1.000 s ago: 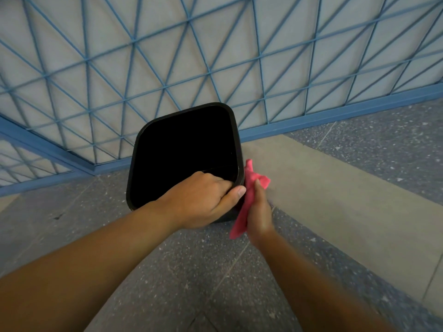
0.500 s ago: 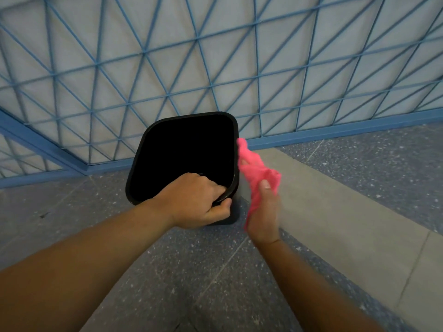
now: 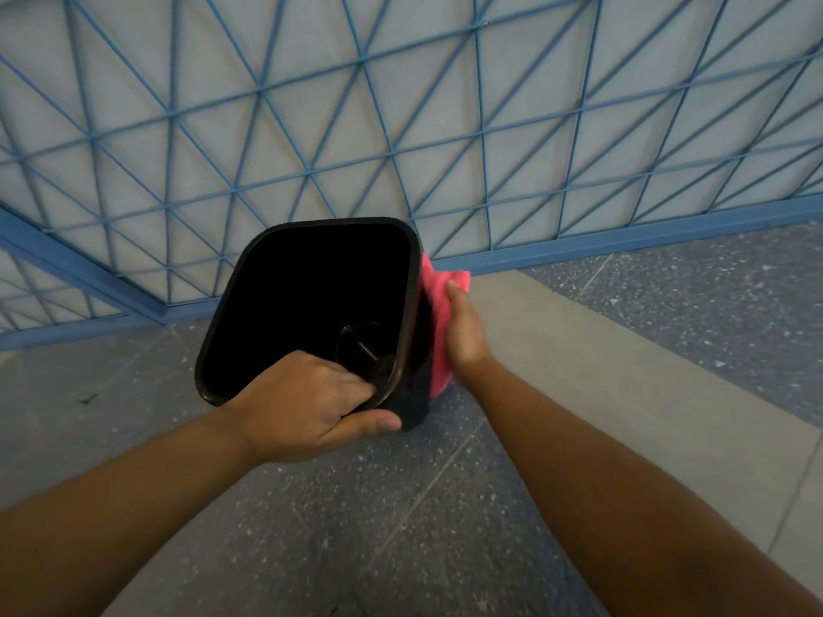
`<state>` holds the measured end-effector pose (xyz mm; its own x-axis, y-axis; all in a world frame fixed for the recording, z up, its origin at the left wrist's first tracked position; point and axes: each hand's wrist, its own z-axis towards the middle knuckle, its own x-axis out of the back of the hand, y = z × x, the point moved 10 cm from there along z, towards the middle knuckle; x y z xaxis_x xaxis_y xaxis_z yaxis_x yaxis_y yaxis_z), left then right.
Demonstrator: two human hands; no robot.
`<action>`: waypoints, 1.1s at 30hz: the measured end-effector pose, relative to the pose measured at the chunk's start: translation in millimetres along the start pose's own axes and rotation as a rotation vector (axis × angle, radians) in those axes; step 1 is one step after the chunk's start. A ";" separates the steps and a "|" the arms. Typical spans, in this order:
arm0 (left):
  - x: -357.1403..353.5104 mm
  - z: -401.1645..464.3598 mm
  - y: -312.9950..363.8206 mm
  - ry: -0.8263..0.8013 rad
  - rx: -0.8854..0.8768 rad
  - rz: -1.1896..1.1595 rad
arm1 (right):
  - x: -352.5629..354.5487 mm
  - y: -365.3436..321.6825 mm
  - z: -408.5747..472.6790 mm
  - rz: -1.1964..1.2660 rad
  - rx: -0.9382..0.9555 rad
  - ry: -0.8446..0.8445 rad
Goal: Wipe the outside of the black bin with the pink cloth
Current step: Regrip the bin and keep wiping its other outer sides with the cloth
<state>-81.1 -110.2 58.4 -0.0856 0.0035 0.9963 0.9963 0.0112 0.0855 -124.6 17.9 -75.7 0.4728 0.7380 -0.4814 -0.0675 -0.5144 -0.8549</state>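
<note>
Head view, and we see the left hand gripping the tilted bin's near rim while the right hand presses the cloth flat against its outer right wall.

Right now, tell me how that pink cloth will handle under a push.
The pink cloth is bunched and folded under the right hand, so probably floppy. It conforms to the black bin wall, so likely soft and light.
</note>
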 end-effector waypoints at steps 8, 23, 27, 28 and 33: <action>0.0 -20.6 -16.9 -0.074 0.076 -0.086 | 42.3 54.0 -41.6 0.046 -0.274 0.138; -6.0 32.0 -46.8 -0.175 0.740 -0.231 | 67.9 -29.5 -78.3 0.057 0.002 0.198; -8.5 14.2 -34.3 -0.256 0.582 -0.238 | 74.8 -36.7 -85.3 0.078 -0.013 0.226; -10.0 6.9 -34.1 -0.282 0.573 -0.273 | 74.7 -40.1 -86.5 0.082 -0.010 0.226; -15.3 -27.5 -45.6 -0.417 0.537 -0.319 | 77.8 -48.3 -94.7 0.068 0.005 0.241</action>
<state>-124.9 -138.2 39.4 -0.4730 0.2960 0.8298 0.7891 0.5613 0.2496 -1.3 58.9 -53.5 0.6631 0.5757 -0.4785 -0.1106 -0.5568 -0.8233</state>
